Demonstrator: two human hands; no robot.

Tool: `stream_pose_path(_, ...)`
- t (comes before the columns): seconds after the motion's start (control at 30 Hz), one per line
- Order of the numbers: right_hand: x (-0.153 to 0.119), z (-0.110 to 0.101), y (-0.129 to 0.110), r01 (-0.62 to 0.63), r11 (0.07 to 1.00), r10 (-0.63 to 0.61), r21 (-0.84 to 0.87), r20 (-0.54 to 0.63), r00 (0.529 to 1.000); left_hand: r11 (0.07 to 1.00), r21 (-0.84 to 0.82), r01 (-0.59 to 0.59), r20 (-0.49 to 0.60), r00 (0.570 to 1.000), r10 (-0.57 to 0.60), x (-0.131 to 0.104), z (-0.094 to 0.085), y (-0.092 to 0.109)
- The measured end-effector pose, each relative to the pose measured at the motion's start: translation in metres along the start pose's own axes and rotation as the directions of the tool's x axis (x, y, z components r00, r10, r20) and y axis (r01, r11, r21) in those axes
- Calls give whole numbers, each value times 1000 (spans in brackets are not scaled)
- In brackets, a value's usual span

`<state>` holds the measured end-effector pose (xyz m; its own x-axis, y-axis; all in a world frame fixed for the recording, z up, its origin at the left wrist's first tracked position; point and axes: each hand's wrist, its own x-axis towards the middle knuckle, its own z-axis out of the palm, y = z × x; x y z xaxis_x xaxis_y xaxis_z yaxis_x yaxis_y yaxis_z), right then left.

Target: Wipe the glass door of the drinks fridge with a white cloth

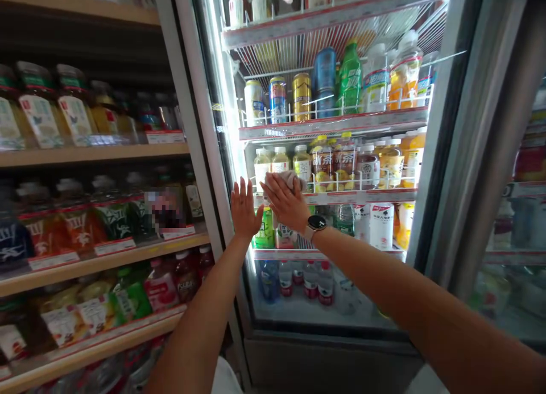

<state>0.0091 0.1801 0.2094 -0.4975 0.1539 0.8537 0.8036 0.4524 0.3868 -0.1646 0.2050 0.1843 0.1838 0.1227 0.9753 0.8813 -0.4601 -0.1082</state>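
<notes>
My left hand lies flat with fingers spread against the glass door of a drinks fridge, near its left edge. My right hand, with a watch on the wrist, presses a crumpled grey-pink cloth against the same glass, just right of the left hand. Behind the glass stand rows of bottles and cans on wire shelves.
Wooden store shelves packed with bottled and bagged goods fill the left side. A second fridge door frame stands at the right, with more drinks behind it. The fridge's bottom panel is near my knees.
</notes>
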Motion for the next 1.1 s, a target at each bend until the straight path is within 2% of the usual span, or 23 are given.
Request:
stream_pose_path(0.17,-54,19,-24,106,994,-105,-13,98,990,1000,-6,-12,-3,1000,12,0,0,-2)
stream_pose_path(0.33,-111,35,-44,255,966,-250,-41,105,963,1000,-1,0,-1,1000,0,0,0,-2)
stream_pose_path(0.4,-126,39,-46,304,952,-299,-29,112,948,1000,11,-4,-12,1000,4,0,0,-3)
stream_pose_path(0.47,-131,40,-43,325,945,-322,-18,111,940,1000,23,-13,-20,1000,13,-1,1,-3)
stream_pose_path(0.53,-121,36,-34,345,939,-342,-9,103,934,1000,25,-11,-15,1000,12,-1,1,-4)
stream_pose_path(0.63,-77,21,-11,353,936,-351,4,98,931,1000,11,-5,-4,1000,5,-1,2,-4)
stream_pose_path(0.77,3,-9,23,214,977,-212,-15,74,974,1000,7,-7,-12,1000,7,-1,1,-3)
stream_pose_path(0.87,41,-23,34,94,995,-93,-25,32,995,1000,4,-1,-4,1000,1,-1,0,-1)
stream_pose_path(0.97,40,-21,29,38,999,-38,-24,8,999,1000,3,10,7,1000,-10,-1,-1,-1)
stream_pose_path(1.1,-11,-4,8,122,992,-121,-40,30,992,1000,22,-4,-1,1000,4,-1,0,-2)
